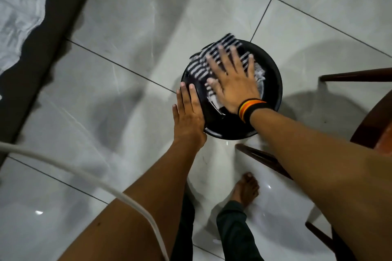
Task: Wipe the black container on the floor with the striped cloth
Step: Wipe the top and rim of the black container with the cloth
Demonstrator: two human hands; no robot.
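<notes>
A round black container (273, 82) stands on the grey tiled floor. A black-and-white striped cloth (199, 68) lies across its top, spilling over the far left rim. My right hand (231, 82), with a striped wristband, lies flat on the cloth with fingers spread, pressing it down. Motion blur smears the fingers and the cloth. My left hand (188, 116) rests flat against the container's near left rim, fingers together and extended, holding nothing.
Dark wooden chair legs (263, 159) and a seat edge (373, 116) stand close on the right. My bare foot (246, 188) is just below the container. A white cable (84, 171) crosses the lower left. A dark strip with pale fabric (21, 6) runs along the left.
</notes>
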